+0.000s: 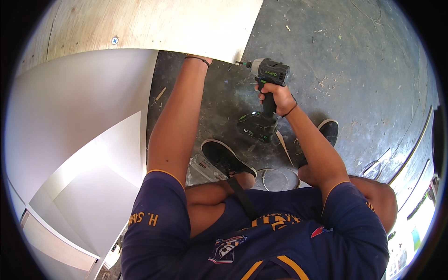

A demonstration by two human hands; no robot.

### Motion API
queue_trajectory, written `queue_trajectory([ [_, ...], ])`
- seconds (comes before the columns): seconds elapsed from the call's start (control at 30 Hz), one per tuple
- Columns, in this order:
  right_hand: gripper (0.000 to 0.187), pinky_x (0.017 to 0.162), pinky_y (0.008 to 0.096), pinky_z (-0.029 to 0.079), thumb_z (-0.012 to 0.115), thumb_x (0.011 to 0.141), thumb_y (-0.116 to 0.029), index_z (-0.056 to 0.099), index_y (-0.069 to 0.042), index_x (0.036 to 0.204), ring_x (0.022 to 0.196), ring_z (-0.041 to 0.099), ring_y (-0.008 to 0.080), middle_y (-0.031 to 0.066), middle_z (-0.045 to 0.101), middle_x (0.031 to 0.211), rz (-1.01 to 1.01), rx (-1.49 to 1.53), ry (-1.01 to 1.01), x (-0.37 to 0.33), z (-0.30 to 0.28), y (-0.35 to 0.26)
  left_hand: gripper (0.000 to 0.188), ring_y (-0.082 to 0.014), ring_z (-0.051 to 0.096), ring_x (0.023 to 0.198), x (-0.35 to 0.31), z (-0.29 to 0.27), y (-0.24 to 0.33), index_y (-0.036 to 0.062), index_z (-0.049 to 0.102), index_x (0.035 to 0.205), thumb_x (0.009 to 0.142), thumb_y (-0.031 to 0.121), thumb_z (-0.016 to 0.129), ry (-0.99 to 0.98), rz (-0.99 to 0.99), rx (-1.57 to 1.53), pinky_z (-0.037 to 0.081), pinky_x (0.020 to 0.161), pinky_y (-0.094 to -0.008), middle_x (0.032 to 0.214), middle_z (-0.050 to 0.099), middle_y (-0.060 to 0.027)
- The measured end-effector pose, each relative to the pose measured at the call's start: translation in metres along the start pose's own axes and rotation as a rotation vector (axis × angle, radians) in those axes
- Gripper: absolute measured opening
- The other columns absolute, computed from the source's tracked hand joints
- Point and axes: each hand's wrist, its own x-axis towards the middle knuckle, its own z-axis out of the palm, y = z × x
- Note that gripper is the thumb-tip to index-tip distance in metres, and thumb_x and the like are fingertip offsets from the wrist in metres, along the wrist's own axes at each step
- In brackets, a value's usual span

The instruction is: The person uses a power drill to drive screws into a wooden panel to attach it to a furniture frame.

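- While the person crouches on the floor [354, 70], the right hand [276, 97] is wrapped tight round the grip of a dark cordless drill [266, 77].
- The drill's tip points left and meets the lower right corner of a plywood board [154, 23].
- The left hand goes up behind the lower edge of that board. Only the wrist with a dark band [198, 59] shows, so I cannot tell if the fingers are spread or closed.
- One screw head [114, 40] already sits in the board, far off to the left. So it looks like one part is fixed and the corner by the drill is not done yet.
- A white panel [79, 116] stands just under the board on the left. Its edge runs down close beside the left arm.
- There is not much room on the left, with the board above and the white panel beside.
- The right side has more open room. The grey floor there only has small bits and dust on it.
- The person's black shoes [224, 157] are right below the drill, close to its battery.
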Motion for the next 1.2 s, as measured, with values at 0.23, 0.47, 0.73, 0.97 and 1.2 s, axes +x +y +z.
queue_trajectory([
  [0.23,0.027,0.057,0.0322,0.047,0.050,0.071,-0.002,0.055,-0.001,0.098,0.061,0.052,0.0141,0.0079,0.058,0.085,-0.002,-0.005,0.007,0.002,0.000,-0.001,0.040,-0.0221,0.047,0.116,-0.002,0.003,0.001,0.0041,0.041,0.128,0.096,0.028,0.041,-0.008,0.004,-0.037,0.045,0.093,-0.0340,0.127,0.047,-0.0099],
  [0.47,0.026,0.057,0.0319,0.047,0.050,0.072,-0.002,0.055,-0.002,0.097,0.061,0.052,0.0139,0.0074,0.059,0.086,0.005,0.022,-0.002,0.004,-0.001,0.002,0.039,-0.0221,0.048,0.113,0.001,0.003,-0.001,0.0039,0.043,0.126,0.095,0.029,0.041,-0.001,-0.006,0.002,0.046,0.089,-0.0351,0.125,0.048,-0.0100],
  [0.73,0.029,0.057,0.0317,0.046,0.049,0.072,-0.002,0.053,-0.001,0.100,0.061,0.051,0.0140,0.0092,0.060,0.090,0.003,0.023,-0.019,0.003,-0.001,0.000,0.038,-0.0222,0.049,0.109,0.001,0.006,-0.001,0.0037,0.044,0.123,0.095,0.029,0.042,0.010,0.008,0.043,0.047,0.085,-0.0363,0.122,0.049,-0.0102],
  [0.97,0.031,0.059,0.0307,0.047,0.050,0.072,-0.003,0.054,0.000,0.102,0.062,0.052,0.0148,0.0101,0.061,0.092,-0.029,-0.052,-0.024,-0.001,-0.004,-0.007,0.032,-0.0196,0.052,0.096,-0.018,-0.019,0.002,0.0036,0.048,0.115,0.094,0.027,0.044,0.119,-0.030,0.635,0.048,0.074,-0.0342,0.109,0.053,-0.0091],
  [1.2,0.030,0.057,0.0310,0.047,0.053,0.070,-0.003,0.056,0.002,0.099,0.062,0.054,0.0151,0.0105,0.062,0.088,-0.157,-0.079,0.019,-0.017,-0.026,-0.048,0.010,-0.0093,0.048,0.055,-0.058,-0.072,-0.025,0.0064,0.057,0.085,0.087,0.015,0.054,0.243,-0.565,0.457,0.040,0.046,-0.0235,0.068,0.053,-0.0005],
])
